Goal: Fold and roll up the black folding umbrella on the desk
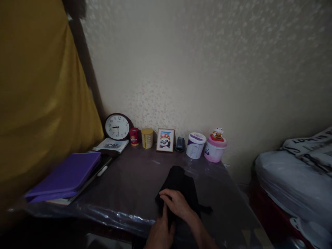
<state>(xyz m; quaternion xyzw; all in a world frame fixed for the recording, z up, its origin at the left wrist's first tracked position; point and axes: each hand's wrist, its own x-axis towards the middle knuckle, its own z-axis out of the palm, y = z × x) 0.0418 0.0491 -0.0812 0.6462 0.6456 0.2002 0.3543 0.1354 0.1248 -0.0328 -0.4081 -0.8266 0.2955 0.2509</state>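
A black cloth item (177, 177), soft and folded, lies near the front of the table; I cannot make out its exact kind. A short dark strap or cord (206, 209) sticks out from its right side. My right hand (177, 204) rests across the cloth from the right, fingers together and bent over its left part. Below it, my left hand (161, 231) is at the cloth's near edge, index finger stretched forward to the right fingertips, thumb apart with dark cloth between. The fold under both hands is partly hidden.
Purple folders (66, 174) and a white marker-like object (102, 171) lie at left. Along the wall stand a clock (117, 127), red tin (134, 137), yellow container (147, 138), framed panda picture (165, 140), dark device (180, 144), white tub (196, 146) and pink tub (215, 152) with a figurine.
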